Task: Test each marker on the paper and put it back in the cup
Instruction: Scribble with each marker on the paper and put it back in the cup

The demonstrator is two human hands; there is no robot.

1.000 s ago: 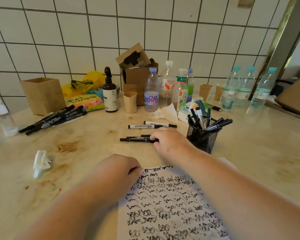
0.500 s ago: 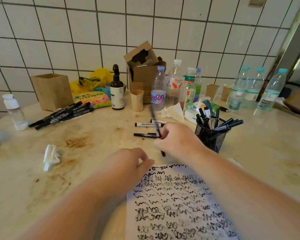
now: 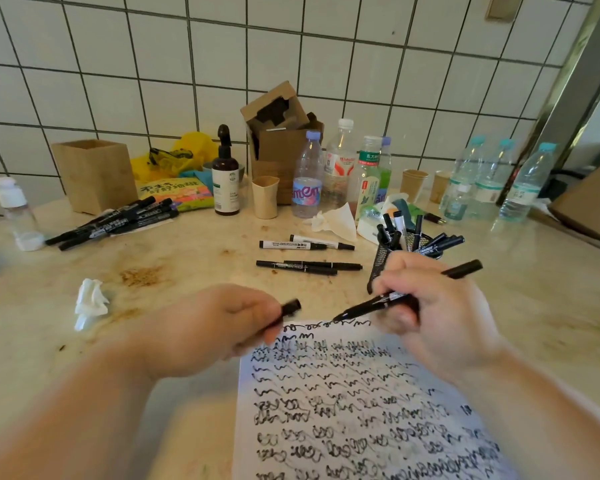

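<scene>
My right hand (image 3: pixel 430 306) grips an uncapped black marker (image 3: pixel 395 301), its tip touching the top edge of the white paper (image 3: pixel 354 410), which is covered in black scribbles. My left hand (image 3: pixel 219 327) pinches the marker's black cap (image 3: pixel 286 311) just left of the paper's top corner. The black mesh cup (image 3: pixel 383 258) stands behind my right hand with several markers sticking out. Several loose markers (image 3: pixel 305 254) lie on the counter beyond the paper.
A pile of black markers (image 3: pixel 118 220) lies at the left by a wooden box (image 3: pixel 94 174). Bottles (image 3: pixel 340 168), paper cups (image 3: pixel 264 197), a cardboard box (image 3: pixel 281 140) and tissues (image 3: pixel 90 303) crowd the back of the stained counter along a tiled wall.
My right hand picked a marker up from the counter and brought it to the paper's top. My left hand pulled the cap off and now holds it.
</scene>
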